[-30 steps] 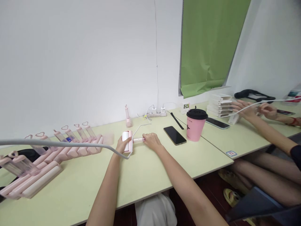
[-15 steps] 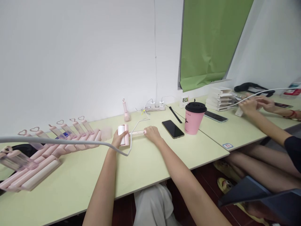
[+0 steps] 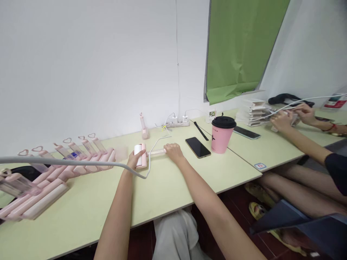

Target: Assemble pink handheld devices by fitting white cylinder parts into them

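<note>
A pink lint roller point(image 3: 143, 159) with a white roll and a clear handle lies between my hands, over the table. My left hand point(image 3: 132, 159) is closed on the roller head, its thumb across the white roll. At the handle's far end, my right hand point(image 3: 175, 152) has its fingers wrapped round the pink tip, which is mostly hidden. A white cable point(image 3: 135, 174) hangs across the view in front of the roller. Behind it, a smaller pink roller point(image 3: 144, 133) stands near the wall.
Several pink lint rollers point(image 3: 92, 162) are lined up at the left. To the right are a black phone point(image 3: 198, 147), a pink cup point(image 3: 221, 139) with a black lid, and a black strap point(image 3: 201, 130). A power strip point(image 3: 177, 124) lies by the wall. A co-worker's hands point(image 3: 283, 120) handle something beside stacked white boxes point(image 3: 253, 112).
The roller head has turned slightly in my left hand, showing more of its pink side. My right hand keeps its grip on the handle. The co-worker's hands have shifted.
</note>
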A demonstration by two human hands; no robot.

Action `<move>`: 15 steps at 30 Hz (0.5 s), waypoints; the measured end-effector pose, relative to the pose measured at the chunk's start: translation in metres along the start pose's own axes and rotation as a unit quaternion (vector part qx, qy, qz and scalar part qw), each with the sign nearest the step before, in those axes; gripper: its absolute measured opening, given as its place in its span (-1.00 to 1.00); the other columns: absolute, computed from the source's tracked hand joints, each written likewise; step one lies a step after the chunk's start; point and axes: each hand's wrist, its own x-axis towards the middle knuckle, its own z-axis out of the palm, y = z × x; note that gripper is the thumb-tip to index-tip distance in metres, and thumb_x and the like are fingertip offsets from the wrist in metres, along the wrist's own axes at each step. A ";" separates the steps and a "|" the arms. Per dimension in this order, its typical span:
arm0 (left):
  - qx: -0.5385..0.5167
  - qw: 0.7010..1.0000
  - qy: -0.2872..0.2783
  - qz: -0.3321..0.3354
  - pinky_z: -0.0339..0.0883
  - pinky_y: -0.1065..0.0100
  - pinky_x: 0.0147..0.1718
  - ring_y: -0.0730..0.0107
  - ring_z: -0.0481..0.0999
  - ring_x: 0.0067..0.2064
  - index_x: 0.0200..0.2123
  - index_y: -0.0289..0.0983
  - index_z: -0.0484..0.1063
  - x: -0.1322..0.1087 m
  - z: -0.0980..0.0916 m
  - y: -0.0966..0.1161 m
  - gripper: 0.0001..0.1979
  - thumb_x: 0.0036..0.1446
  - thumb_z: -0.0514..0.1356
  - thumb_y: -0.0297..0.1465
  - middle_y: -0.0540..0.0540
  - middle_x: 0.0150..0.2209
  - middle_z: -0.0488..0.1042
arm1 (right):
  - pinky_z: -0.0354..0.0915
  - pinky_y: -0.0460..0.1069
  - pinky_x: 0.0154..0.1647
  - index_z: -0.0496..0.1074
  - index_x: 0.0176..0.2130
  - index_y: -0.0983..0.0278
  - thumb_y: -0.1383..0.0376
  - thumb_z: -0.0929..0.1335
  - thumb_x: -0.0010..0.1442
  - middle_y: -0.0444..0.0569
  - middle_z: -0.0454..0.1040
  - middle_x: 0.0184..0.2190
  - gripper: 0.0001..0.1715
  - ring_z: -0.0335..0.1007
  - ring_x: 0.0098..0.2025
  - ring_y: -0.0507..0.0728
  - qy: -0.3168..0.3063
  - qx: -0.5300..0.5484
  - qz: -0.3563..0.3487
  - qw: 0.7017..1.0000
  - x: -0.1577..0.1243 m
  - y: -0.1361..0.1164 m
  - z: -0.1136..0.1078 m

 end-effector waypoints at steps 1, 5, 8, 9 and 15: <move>0.002 1.000 0.005 0.001 0.37 0.36 -0.58 0.40 0.45 -0.55 -0.24 -0.35 0.31 0.002 -0.001 -0.001 -0.55 -0.20 0.33 -0.27 -0.12 -0.48 0.46 | 0.13 -0.02 -0.23 0.41 -0.29 0.30 0.39 0.16 0.19 0.07 0.46 -0.29 -0.74 0.35 -0.22 0.13 0.000 0.034 0.006 0.999 0.001 0.000 -0.001; 0.017 0.999 0.039 0.023 0.37 0.34 -0.56 0.37 0.46 -0.53 -0.21 -0.35 0.32 0.009 -0.009 -0.003 -0.50 -0.24 0.34 -0.25 -0.12 -0.44 0.47 | 0.25 -0.07 -0.25 0.31 -0.08 0.19 0.32 0.32 0.06 -0.06 0.41 -0.17 -0.63 0.36 -0.22 0.06 0.008 0.279 0.037 0.960 0.004 0.004 0.001; 0.023 0.994 0.099 0.049 0.37 0.36 -0.52 0.39 0.47 -0.48 -0.20 -0.34 0.33 0.014 -0.014 -0.004 -0.47 -0.26 0.34 -0.23 -0.13 -0.39 0.48 | 0.34 -0.09 -0.41 0.09 0.11 0.17 0.28 0.42 -0.05 0.02 0.32 0.00 -0.23 0.42 -0.31 0.03 -0.085 0.515 0.088 0.848 0.007 0.011 0.006; 0.018 0.992 0.111 0.055 0.37 0.36 -0.51 0.39 0.46 -0.48 -0.19 -0.34 0.33 0.015 -0.015 -0.005 -0.47 -0.25 0.34 -0.22 -0.13 -0.39 0.48 | 0.36 -0.08 -0.47 0.09 0.11 0.20 0.22 0.40 -0.01 0.07 0.32 0.01 -0.26 0.44 -0.35 0.03 -0.121 0.575 0.105 0.802 0.008 0.013 0.007; 0.009 0.990 0.121 0.068 0.33 0.37 -0.49 0.39 0.45 -0.46 -0.19 -0.36 0.34 0.013 -0.014 -0.003 -0.45 -0.27 0.33 -0.22 -0.11 -0.40 0.47 | 0.36 -0.13 -0.50 0.39 -0.22 0.37 0.08 0.22 0.21 0.15 0.48 -0.16 -0.60 0.48 -0.40 0.03 -0.096 0.716 0.154 0.674 0.013 0.011 0.010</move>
